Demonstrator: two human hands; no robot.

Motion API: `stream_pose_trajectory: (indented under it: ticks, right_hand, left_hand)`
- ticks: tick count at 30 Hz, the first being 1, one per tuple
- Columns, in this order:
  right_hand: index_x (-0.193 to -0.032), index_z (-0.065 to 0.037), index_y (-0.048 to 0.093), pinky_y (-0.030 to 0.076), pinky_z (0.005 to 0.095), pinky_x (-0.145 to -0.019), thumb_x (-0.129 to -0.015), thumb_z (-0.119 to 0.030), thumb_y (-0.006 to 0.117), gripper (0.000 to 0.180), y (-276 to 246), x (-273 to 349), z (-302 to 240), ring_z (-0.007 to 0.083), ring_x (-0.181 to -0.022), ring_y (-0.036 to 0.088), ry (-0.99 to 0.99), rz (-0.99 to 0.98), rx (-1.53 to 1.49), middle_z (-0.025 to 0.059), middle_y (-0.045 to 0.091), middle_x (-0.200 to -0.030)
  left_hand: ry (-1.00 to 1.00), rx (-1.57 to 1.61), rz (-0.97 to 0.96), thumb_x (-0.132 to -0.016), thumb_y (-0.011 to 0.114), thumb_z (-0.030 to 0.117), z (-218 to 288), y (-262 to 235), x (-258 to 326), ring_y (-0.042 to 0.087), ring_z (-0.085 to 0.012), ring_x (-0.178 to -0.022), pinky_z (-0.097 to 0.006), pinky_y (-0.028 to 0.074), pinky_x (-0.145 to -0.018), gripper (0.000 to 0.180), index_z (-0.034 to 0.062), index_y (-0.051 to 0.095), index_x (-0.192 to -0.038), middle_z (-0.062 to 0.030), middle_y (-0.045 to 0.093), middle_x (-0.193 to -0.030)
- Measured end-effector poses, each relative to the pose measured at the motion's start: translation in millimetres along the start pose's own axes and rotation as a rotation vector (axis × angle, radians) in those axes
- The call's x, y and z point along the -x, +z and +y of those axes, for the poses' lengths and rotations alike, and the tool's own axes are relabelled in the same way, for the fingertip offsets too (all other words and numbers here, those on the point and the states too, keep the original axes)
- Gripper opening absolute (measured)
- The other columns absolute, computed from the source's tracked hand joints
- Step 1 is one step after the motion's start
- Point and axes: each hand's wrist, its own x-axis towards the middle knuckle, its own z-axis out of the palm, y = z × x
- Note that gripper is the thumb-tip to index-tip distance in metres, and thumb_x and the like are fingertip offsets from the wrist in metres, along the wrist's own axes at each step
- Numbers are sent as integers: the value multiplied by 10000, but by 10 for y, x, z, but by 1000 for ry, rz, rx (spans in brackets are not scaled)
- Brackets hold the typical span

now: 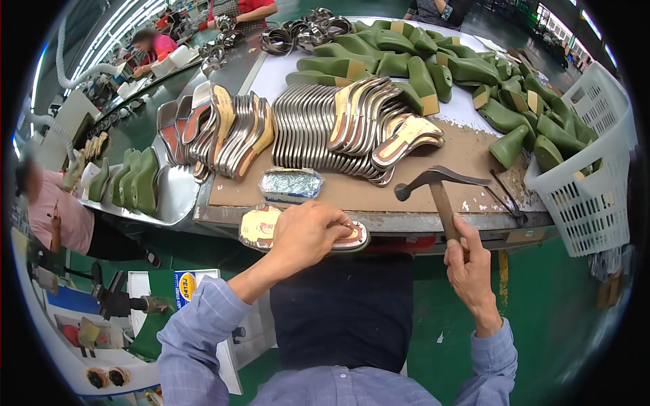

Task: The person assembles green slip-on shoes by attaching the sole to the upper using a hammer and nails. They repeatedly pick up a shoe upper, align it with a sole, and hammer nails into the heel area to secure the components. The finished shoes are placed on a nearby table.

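My left hand (306,233) rests over an insole (260,227) that lies at the table's front edge. Its thumb and fingertips come together in a pinch near the insole's right end; whatever they hold is too small or hidden to name. Beneath that end a thin dark green edge shows, perhaps a shoe last. My right hand (468,265) grips the wooden handle of a hammer (443,206), raised to the right of the insole with its metal head up. Just behind the insole sits a small block in clear wrapping (291,185).
Rows of stacked insoles (305,132) stand mid-table. Green shoe lasts (393,64) heap behind them, spilling toward a white plastic basket (582,210) at right. Pincers (509,197) lie near the front right edge. A metal tray (172,189) holds more lasts at left. Other people work beyond.
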Motion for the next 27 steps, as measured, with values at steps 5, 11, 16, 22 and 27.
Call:
stream_pose_trajectory:
  ticks: [5,11,16,22,27]
  right_hand:
    - [-1379,-35,571,463,239,-583,-927,40,630,462,-38,16,-408,90,-595,512,-129,-61,20,82,669,-816]
    - [-1374,-16,575,511,278,-615,-907,28,667,478,-35,67,-725,149,-634,621,-295,-119,-58,140,696,-849]
    - [-1354,-30,584,560,342,-675,-931,-6,656,430,80,-48,-806,276,-737,713,-311,-197,115,185,722,-925]
    - [-1450,-60,455,437,231,-503,-1016,-93,581,454,-46,151,-509,68,-540,515,0,-111,-246,28,578,-665]
    - [-1499,-58,389,366,205,-493,-996,-35,578,538,-34,327,-378,29,-545,439,135,-42,-273,-13,545,-699]
  left_hand:
    - [-25,9,17,-826,762,241,55,-12,12,695,-287,-828,-402,527,-728,154,112,776,-910,-70,745,-877]
    - [18,55,65,-826,761,260,-11,22,33,690,-315,-783,-423,520,-699,161,103,775,-861,-115,722,-813]
    - [-59,-34,-123,-827,783,325,72,-87,-27,690,-334,-874,-396,527,-773,325,97,724,-1051,-99,734,-906]
    - [360,-426,-104,-780,791,497,-278,-328,116,627,-330,-1136,-439,434,-971,591,127,633,-1213,-125,695,-1147]
    - [325,-306,-102,-773,766,439,-250,-239,132,656,-274,-1041,-434,396,-928,531,137,642,-1191,-98,686,-1047]
